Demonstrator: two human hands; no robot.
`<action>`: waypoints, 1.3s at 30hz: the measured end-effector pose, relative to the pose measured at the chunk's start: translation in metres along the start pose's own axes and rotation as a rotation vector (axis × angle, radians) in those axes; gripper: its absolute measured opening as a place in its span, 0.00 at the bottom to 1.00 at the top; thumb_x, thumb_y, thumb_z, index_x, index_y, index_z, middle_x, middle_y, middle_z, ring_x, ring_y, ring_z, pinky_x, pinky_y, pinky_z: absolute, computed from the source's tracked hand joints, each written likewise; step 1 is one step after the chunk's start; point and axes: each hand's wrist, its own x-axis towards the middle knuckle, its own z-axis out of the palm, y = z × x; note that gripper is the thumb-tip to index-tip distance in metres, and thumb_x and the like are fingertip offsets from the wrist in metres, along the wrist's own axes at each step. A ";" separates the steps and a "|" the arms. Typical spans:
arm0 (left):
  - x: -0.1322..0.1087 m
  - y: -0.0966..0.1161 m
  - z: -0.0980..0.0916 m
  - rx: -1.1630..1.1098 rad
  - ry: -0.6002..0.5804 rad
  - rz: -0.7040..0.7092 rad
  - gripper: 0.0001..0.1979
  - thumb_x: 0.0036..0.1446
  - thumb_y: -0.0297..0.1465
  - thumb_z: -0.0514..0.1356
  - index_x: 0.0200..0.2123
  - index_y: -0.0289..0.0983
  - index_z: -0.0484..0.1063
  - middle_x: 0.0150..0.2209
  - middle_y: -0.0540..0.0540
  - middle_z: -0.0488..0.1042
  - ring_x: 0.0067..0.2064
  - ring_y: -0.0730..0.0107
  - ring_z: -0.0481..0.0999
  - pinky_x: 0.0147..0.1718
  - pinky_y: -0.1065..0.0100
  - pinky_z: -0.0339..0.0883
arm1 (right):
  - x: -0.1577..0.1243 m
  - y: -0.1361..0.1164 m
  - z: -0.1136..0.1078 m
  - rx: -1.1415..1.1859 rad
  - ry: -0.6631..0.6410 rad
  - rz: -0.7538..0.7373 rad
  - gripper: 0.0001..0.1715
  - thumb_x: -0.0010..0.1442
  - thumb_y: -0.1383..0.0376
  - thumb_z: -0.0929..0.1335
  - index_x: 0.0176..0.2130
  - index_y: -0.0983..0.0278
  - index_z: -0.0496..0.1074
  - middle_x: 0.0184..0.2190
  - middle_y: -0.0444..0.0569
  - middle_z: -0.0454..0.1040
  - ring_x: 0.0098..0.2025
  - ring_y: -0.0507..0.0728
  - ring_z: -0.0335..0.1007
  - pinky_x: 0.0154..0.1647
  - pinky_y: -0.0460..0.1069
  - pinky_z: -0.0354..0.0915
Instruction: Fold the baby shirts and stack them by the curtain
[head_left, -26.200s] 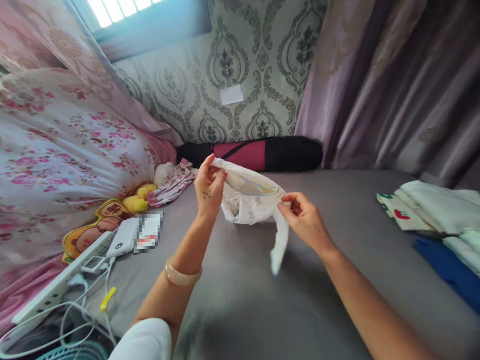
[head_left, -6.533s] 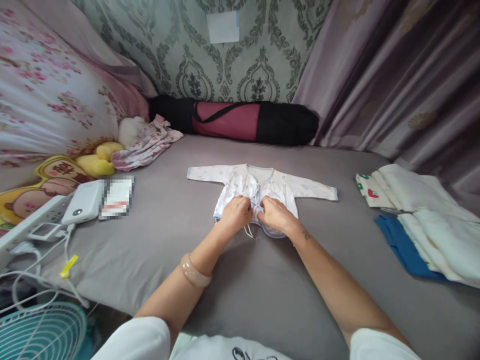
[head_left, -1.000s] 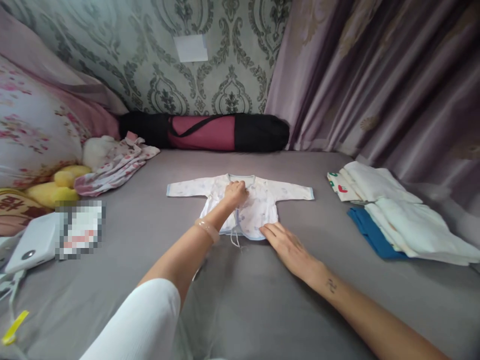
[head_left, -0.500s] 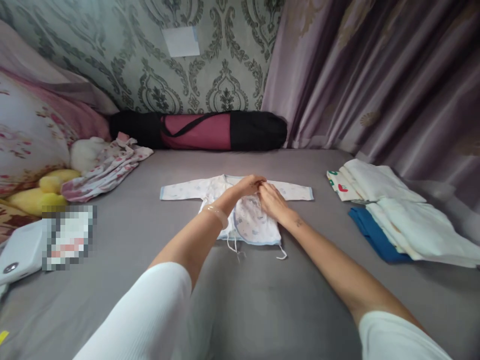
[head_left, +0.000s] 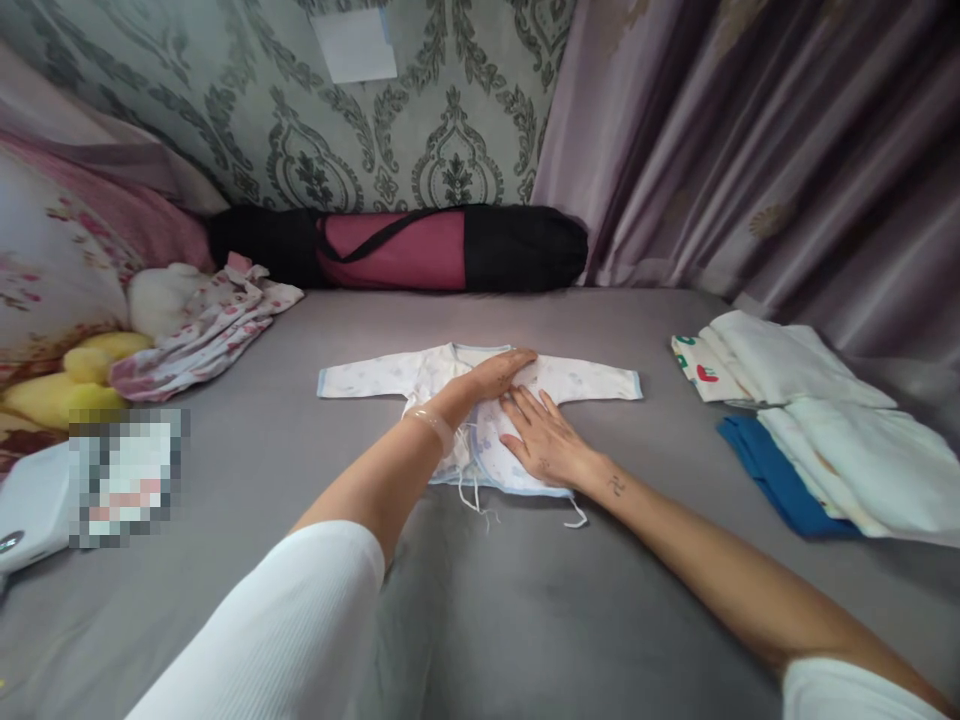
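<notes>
A white baby shirt (head_left: 600,376) with pale blue trim and a faint print lies spread out, sleeves stretched to both sides. White tie strings (head_left: 474,490) hang from its lower edge. My left hand (head_left: 504,373) rests on the upper chest near the collar, fingers extended, with part of its underside hidden. Flat on the right front panel lies my right hand (head_left: 546,438), fingers spread, just below the left. Neither hand holds anything that I can see. My left forearm covers part of the shirt's left side.
Folded cloths (head_left: 855,440), white and blue, lie at the right on the grey bedsheet (head_left: 585,610). A black and maroon roll bag (head_left: 397,250) lies along the wall. At the left are a yellow plush toy (head_left: 64,395), crumpled patterned cloth (head_left: 202,345) and a white device (head_left: 41,500).
My right hand has opened from bent fingers to a flat spread and moved slightly down on the shirt. My left hand has flattened near the collar. The camera view has shifted slightly.
</notes>
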 end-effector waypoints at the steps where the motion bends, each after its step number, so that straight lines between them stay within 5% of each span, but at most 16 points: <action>1: 0.000 0.000 0.000 0.020 0.000 0.007 0.25 0.58 0.21 0.49 0.60 0.32 0.61 0.63 0.34 0.62 0.64 0.62 0.61 0.62 0.57 0.55 | -0.004 -0.002 -0.001 0.001 -0.017 -0.027 0.35 0.68 0.56 0.55 0.66 0.74 0.53 0.68 0.65 0.49 0.70 0.65 0.40 0.68 0.64 0.39; 7: -0.003 0.004 -0.001 0.097 -0.013 0.027 0.24 0.60 0.21 0.45 0.60 0.33 0.60 0.63 0.36 0.62 0.65 0.67 0.60 0.63 0.60 0.53 | -0.021 -0.014 -0.006 0.035 -0.112 -0.150 0.36 0.62 0.70 0.57 0.68 0.70 0.49 0.70 0.57 0.45 0.71 0.61 0.37 0.69 0.62 0.39; 18: -0.001 0.026 -0.015 0.113 -0.081 -0.050 0.25 0.60 0.20 0.45 0.60 0.31 0.61 0.64 0.35 0.61 0.64 0.65 0.61 0.62 0.64 0.53 | -0.082 -0.072 -0.039 0.284 -0.247 -0.258 0.32 0.69 0.55 0.55 0.68 0.61 0.52 0.70 0.53 0.46 0.71 0.61 0.35 0.69 0.64 0.36; 20: -0.002 0.035 -0.027 0.093 -0.055 -0.047 0.23 0.62 0.23 0.46 0.60 0.32 0.62 0.63 0.35 0.62 0.64 0.63 0.62 0.61 0.62 0.55 | -0.089 -0.079 -0.054 0.358 -0.289 -0.280 0.29 0.69 0.55 0.56 0.65 0.60 0.57 0.68 0.52 0.53 0.70 0.60 0.41 0.69 0.63 0.37; 23: -0.024 0.051 -0.056 0.086 0.137 -0.030 0.20 0.65 0.27 0.47 0.58 0.33 0.63 0.61 0.34 0.65 0.62 0.61 0.64 0.59 0.61 0.58 | -0.088 -0.077 -0.076 0.491 -0.298 -0.278 0.24 0.71 0.57 0.55 0.59 0.59 0.67 0.59 0.49 0.68 0.64 0.56 0.58 0.69 0.58 0.44; 27: -0.097 0.082 -0.092 0.162 0.283 -0.181 0.15 0.66 0.31 0.48 0.50 0.35 0.69 0.47 0.39 0.74 0.49 0.62 0.74 0.49 0.62 0.65 | -0.059 -0.053 -0.082 0.626 -0.145 -0.128 0.21 0.69 0.60 0.57 0.53 0.58 0.73 0.53 0.46 0.75 0.54 0.55 0.70 0.57 0.51 0.63; 32: -0.182 0.128 -0.083 0.251 0.086 -0.315 0.13 0.65 0.37 0.52 0.40 0.37 0.72 0.37 0.43 0.75 0.40 0.63 0.74 0.40 0.65 0.66 | 0.016 -0.025 -0.058 0.573 0.043 -0.030 0.18 0.66 0.63 0.60 0.48 0.60 0.75 0.49 0.47 0.77 0.52 0.57 0.72 0.55 0.52 0.64; 39: -0.194 0.162 -0.039 0.371 -0.006 -0.418 0.13 0.67 0.34 0.49 0.39 0.37 0.71 0.39 0.42 0.73 0.42 0.61 0.71 0.44 0.62 0.65 | 0.117 -0.038 -0.013 0.346 -0.009 -0.098 0.24 0.67 0.68 0.56 0.57 0.70 0.68 0.59 0.56 0.68 0.62 0.57 0.62 0.63 0.52 0.55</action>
